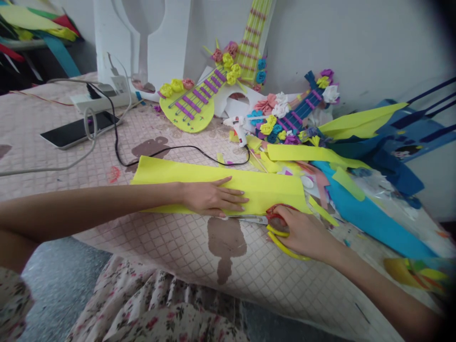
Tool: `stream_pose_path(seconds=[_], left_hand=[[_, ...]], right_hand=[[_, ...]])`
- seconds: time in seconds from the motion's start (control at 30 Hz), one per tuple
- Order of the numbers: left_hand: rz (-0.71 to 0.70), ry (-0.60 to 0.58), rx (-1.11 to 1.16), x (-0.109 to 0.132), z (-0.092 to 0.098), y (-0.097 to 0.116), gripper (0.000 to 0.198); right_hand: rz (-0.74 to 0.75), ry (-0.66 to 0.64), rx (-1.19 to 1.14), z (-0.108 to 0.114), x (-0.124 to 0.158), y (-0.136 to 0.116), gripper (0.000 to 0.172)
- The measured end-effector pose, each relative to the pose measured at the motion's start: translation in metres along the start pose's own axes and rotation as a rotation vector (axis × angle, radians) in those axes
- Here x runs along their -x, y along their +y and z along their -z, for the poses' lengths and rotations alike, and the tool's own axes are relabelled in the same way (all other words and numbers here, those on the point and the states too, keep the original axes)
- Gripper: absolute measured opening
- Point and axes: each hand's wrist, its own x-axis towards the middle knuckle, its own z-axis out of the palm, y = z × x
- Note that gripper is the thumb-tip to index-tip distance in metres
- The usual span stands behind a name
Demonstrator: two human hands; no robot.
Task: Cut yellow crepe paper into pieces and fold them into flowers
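A long yellow sheet (263, 185), which looks like crepe paper or thin felt, lies across the table in front of me. My left hand (210, 197) rests flat on it with the fingers stretched out to the right. In my right hand (299, 232) is a pair of scissors (281, 243) with red and yellow handles. Their blades point left along the sheet's near edge, close under my left fingertips. Whether the blades are cutting into the sheet I cannot tell.
Behind the sheet stand a yellow guitar craft (188, 111) with paper flowers and a white glue gun (238, 128) with a black cord. A dark tablet or phone (80, 130) and a power strip (103, 102) lie at left. Blue material (370, 209) and yellow scraps spread at right.
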Motion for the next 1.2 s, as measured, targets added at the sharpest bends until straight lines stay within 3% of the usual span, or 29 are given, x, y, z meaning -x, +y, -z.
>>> stream_pose_path(seconds=[0.67,0.93,1.2], left_hand=[[0.001,-0.019,-0.018,-0.001,-0.001,-0.008,0.047],[-0.027,0.037,0.029,0.000,-0.001,-0.009,0.046],[-0.043,0.083,0.061,0.000,-0.002,-0.010,0.047]], right_hand=[[-0.013,-0.051,-0.021,-0.003,-0.002,0.001,0.032],[0.031,-0.011,0.082,-0.005,0.003,0.006,0.034],[0.001,0.010,0.039,0.002,0.005,-0.004,0.032]])
